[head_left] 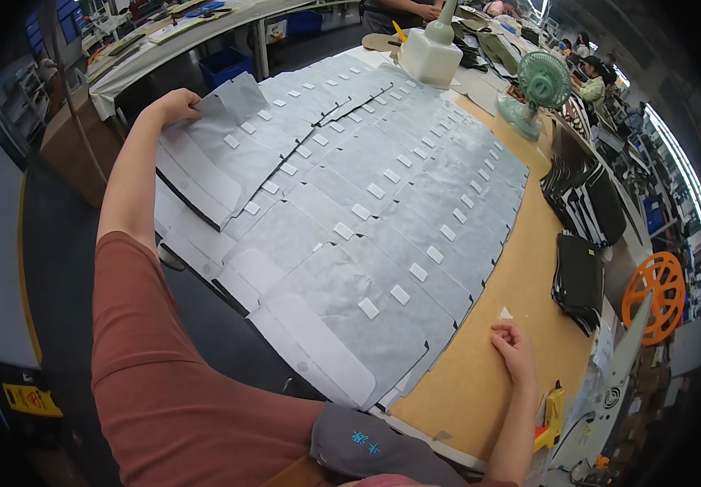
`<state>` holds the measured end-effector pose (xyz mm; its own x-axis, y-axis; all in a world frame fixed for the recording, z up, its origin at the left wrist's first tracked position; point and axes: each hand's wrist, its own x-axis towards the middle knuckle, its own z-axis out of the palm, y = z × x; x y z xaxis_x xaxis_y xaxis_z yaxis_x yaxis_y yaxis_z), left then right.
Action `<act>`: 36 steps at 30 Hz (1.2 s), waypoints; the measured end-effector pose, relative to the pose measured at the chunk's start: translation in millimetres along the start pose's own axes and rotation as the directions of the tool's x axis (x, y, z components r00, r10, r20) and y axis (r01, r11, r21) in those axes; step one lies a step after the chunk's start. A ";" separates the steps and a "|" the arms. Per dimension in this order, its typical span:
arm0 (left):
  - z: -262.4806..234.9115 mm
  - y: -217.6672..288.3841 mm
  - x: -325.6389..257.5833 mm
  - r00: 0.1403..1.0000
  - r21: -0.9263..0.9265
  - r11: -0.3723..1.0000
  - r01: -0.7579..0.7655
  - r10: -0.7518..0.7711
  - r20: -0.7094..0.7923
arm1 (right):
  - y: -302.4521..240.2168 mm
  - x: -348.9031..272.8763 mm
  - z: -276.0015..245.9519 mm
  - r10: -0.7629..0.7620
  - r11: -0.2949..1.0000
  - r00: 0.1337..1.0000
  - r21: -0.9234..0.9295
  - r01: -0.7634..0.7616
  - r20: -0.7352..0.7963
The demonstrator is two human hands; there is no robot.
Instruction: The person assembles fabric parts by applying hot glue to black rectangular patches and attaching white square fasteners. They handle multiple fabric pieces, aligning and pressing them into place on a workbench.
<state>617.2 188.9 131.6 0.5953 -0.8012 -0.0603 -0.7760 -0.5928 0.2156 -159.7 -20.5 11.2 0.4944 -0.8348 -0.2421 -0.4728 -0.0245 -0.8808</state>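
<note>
Bench (448,406): largest item; its tan surface lies under and around the right hand (514,351) and runs away beyond it.

Grey panels (326,280): laid overlapping in rows over most of the bench, filling the space between the left hand (178,106) and the right hand. Pale bands and dark strips line the edge nearest the person. One loose grey panel (233,118) lies askew directly at the left hand, on top of the others.

Dark stacked pieces (587,199): well beyond the right hand and to its right. A second dark stack (579,280) sits nearer to that hand, on the same side.

Green fan (544,79): standing well beyond the right hand, farther off than both stacks.

White bottle (429,61): grey-green spout on top, at the far end of the panels, well apart from either hand.

Yellow tool (556,414): with red parts, to the right of the right hand and closer to the person.

Hands: left, fingers bent at the loose panel's outer edge; whether they pinch it cannot be told. Right, fingers loosely curled over the tan surface, clear of the panels; grip undetermined.

White patches (367,308): small rectangles in rows across the panels, the nearest ones left of the right hand.

White scrap (505,313): smallest item, just beyond the right fingertips.
</note>
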 end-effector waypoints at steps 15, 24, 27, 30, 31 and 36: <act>69.9 132.2 1.2 0.920 0.135 0.990 0.033 0.023 -0.391 | 15.8 -2.2 -4.2 -0.046 0.997 0.999 -0.069 0.046 -0.001; 161.9 347.3 -235.7 0.496 -0.264 0.439 -0.859 0.841 -0.216 | -14.4 2.9 -30.2 -0.250 0.932 0.960 -0.298 0.205 -0.124; 168.6 364.7 -275.0 0.465 -0.394 0.383 -0.835 0.875 -0.135 | -28.2 -0.1 -74.9 -0.309 0.900 0.878 -0.411 0.146 -0.365; 178.4 364.6 -295.3 0.600 -0.561 0.457 -0.691 0.795 -0.092 | -31.3 18.7 -128.0 -0.393 0.824 0.771 -0.564 0.053 -0.502; 177.0 368.4 -298.3 0.619 -0.580 0.472 -0.664 0.782 -0.073 | -26.3 20.5 -147.4 -0.391 0.765 0.754 -0.642 -0.052 -0.527; 196.3 359.0 -315.4 0.792 -0.663 0.599 -0.450 0.610 0.013 | 22.9 44.3 -225.0 -0.549 0.309 0.785 -0.942 -0.130 -0.288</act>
<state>110.0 212.8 36.7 -0.0045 -0.9975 0.0706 -0.5943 0.0594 0.8021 -312.8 -181.8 71.9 0.4372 -0.8003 0.4104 -0.8976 -0.4172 0.1426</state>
